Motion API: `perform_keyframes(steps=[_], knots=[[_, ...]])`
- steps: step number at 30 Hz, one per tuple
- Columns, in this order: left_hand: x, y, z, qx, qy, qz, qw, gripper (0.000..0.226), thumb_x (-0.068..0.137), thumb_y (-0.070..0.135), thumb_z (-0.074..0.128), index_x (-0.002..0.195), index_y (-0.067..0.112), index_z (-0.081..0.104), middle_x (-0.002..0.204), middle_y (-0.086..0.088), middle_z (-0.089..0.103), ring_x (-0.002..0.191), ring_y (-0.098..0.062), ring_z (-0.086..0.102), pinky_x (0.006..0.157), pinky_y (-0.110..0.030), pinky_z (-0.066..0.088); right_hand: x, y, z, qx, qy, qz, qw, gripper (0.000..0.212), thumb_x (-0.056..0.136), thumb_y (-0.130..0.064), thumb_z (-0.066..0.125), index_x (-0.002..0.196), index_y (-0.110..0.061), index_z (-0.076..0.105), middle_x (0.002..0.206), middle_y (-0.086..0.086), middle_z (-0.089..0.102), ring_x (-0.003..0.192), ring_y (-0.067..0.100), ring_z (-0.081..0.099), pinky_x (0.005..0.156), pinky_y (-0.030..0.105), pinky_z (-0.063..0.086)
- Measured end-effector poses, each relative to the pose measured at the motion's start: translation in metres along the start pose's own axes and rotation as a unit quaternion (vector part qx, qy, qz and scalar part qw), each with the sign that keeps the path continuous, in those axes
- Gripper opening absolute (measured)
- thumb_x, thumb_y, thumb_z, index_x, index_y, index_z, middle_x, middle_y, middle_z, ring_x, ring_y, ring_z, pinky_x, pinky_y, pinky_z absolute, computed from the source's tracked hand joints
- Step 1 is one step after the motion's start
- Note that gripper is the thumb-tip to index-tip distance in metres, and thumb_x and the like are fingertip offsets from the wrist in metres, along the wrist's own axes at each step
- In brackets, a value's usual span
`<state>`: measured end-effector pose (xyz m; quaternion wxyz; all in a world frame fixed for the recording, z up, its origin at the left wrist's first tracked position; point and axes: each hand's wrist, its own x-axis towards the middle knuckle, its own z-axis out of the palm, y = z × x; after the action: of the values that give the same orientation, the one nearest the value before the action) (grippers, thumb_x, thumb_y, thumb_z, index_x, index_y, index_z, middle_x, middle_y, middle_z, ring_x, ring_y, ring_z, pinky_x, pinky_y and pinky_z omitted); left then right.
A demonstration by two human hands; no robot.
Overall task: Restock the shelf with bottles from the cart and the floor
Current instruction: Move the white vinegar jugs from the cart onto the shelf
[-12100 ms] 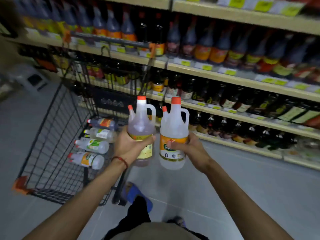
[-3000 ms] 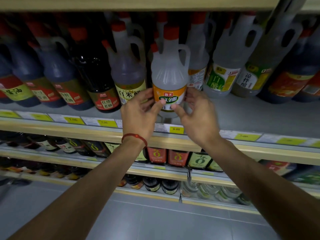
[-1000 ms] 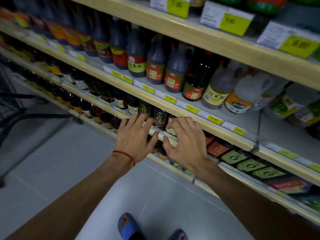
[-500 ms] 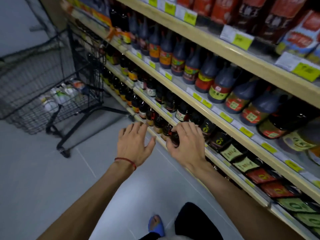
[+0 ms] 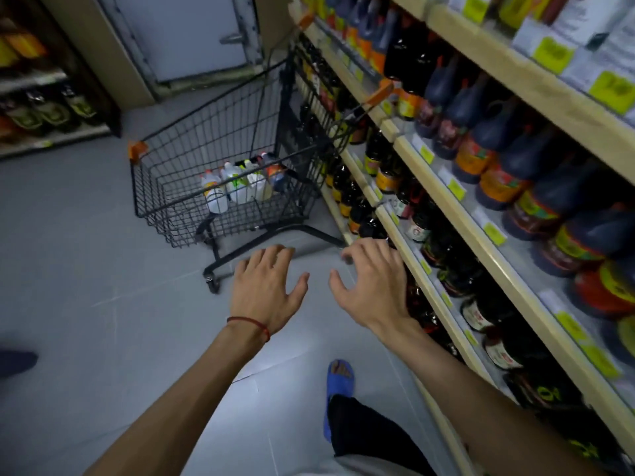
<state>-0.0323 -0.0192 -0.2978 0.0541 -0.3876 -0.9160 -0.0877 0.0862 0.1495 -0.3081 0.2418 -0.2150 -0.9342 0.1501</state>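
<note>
- Cart (image 5: pixel 165 201): stood on grey floor (image 5: pixel 103 304), pushed up against shelf (image 5: pixel 443 207), well apart from both hands.
- Bottles (image 5: pixel 237 187): pale, lay bunched in cart basket.
- Left hand (image 5: pixel 266 292): hovered palm down over floor; fingers (image 5: pixel 271 255) straight and spread, gripped nothing; red cord (image 5: pixel 251 322) at wrist.
- Right hand (image 5: pixel 371 286): hovered just beside lower shelf front; fingers (image 5: pixel 364 247) loosely curled, gripped nothing.
- Dark bottles (image 5: pixel 498 173): stood in rows on shelf, yellow price tags along edges.
- Blue sandal (image 5: pixel 338 376): on floor below right arm.
</note>
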Motion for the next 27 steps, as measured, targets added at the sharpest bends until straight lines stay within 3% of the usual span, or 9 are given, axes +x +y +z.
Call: perform_keyframes(steps=[5,13,22,27], knots=[[0.062,-0.044,-0.004,0.004,0.001,-0.09,0.996,0.056,0.094,0.059,0.038,0.129,0.02,0.059,0.121,0.0,0.061,0.106,-0.027,0.058,0.085,-0.043,0.049,0.103,-0.004,0.037,0.04,-0.018,-0.034,0.998,0.03,0.085,-0.044,0.066,0.099,-0.017,0.067,0.099,-0.002,0.062,0.097,0.024,0.058,0.083,0.039,0.045],[0.154,-0.121,0.007,-0.006,0.006,-0.155,0.988,0.054,0.094,0.058,0.04,0.128,0.019,0.059,0.126,-0.001,0.06,0.11,-0.027,0.057,0.088,-0.043,0.049,0.229,-0.028,0.111,0.046,-0.059,-0.072,0.995,0.029,0.087,-0.045,0.063,0.101,-0.019,0.066,0.104,-0.002,0.063,0.102,0.024,0.057,0.086,0.039,0.043],[0.262,-0.232,0.029,-0.051,0.006,-0.153,0.987,0.05,0.096,0.057,0.043,0.127,0.019,0.056,0.121,-0.001,0.059,0.105,-0.026,0.057,0.077,-0.044,0.055,0.34,-0.073,0.192,0.05,-0.114,-0.025,0.992,0.028,0.087,-0.039,0.067,0.106,-0.018,0.07,0.109,-0.001,0.065,0.106,0.024,0.056,0.088,0.04,0.044],[0.304,-0.281,0.04,-0.066,-0.003,-0.163,0.984,0.043,0.096,0.05,0.056,0.125,0.018,0.058,0.119,-0.003,0.061,0.102,-0.026,0.06,0.076,-0.042,0.056,0.389,-0.101,0.232,0.064,-0.139,-0.001,0.988,0.026,0.086,-0.038,0.068,0.104,-0.019,0.07,0.108,-0.002,0.065,0.104,0.023,0.056,0.086,0.041,0.045]])
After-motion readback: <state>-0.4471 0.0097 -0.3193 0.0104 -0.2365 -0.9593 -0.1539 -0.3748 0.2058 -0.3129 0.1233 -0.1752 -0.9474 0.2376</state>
